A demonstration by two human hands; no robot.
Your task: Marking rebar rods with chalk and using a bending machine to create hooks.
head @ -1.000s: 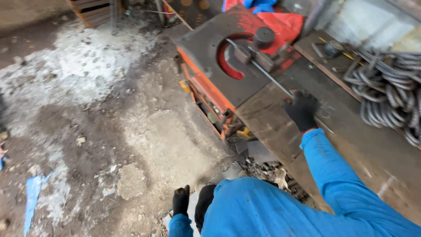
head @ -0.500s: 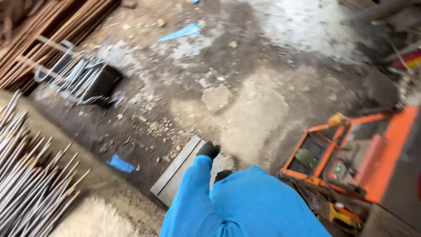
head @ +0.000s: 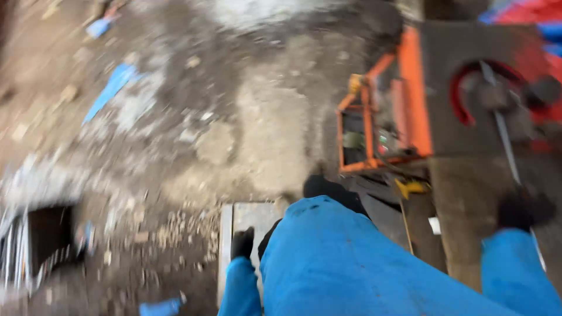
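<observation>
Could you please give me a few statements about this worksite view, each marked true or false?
1. The right hand wears a dark glove and rests on a thin metal rod on the workbench. True.
2. The orange-framed machine stands to the left of the person. False: it stands ahead and to their right, beside the bench.
3. The left hand grips the metal rod. False: it hangs low by the blue-clad leg, above a grey board on the ground; the blurred view does not show it holding anything.
4. Both sleeves are blue. True.
5. The ground is clean, polished tile. False: it is rough, dirty concrete strewn with debris.
</observation>
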